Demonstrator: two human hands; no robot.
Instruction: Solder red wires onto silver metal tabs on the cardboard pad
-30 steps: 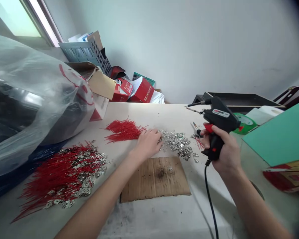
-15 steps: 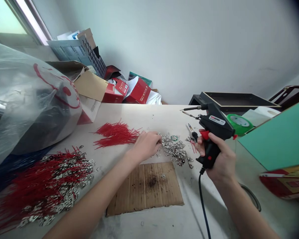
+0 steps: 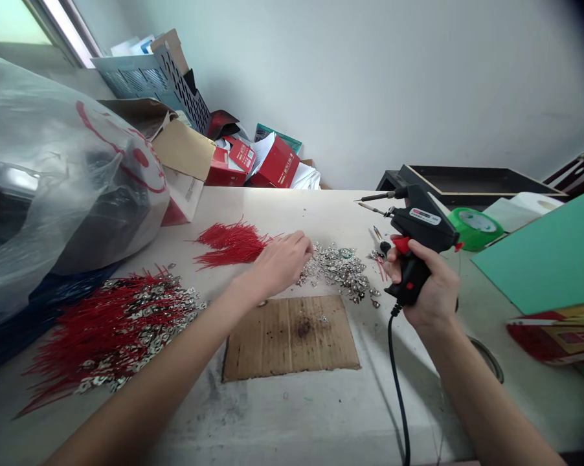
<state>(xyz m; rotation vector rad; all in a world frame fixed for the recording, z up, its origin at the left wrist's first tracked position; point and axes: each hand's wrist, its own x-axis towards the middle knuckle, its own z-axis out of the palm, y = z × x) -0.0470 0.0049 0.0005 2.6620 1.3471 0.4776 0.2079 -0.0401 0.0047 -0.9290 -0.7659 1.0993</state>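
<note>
My right hand grips a black soldering gun with a red trigger, its tip pointing left above the table. My left hand has its fingers bent and pinched together at the left edge of a pile of small metal terminals; whatever is between the fingertips is hidden. Just left of that hand lies a bundle of red wires. A scorched piece of cardboard lies flat in front, with a small metal bit on it. At the left is a heap of red wires with metal terminals on them.
A large plastic bag bulges at the left. Red boxes and a grey file holder stand at the back. To the right are green tape, a black tray and a green board. The black cord hangs toward me.
The view has shifted slightly, so most things sit higher in the picture. My left hand stays at the terminal pile, its fingers slightly moved. The soldering gun remains in my right hand.
</note>
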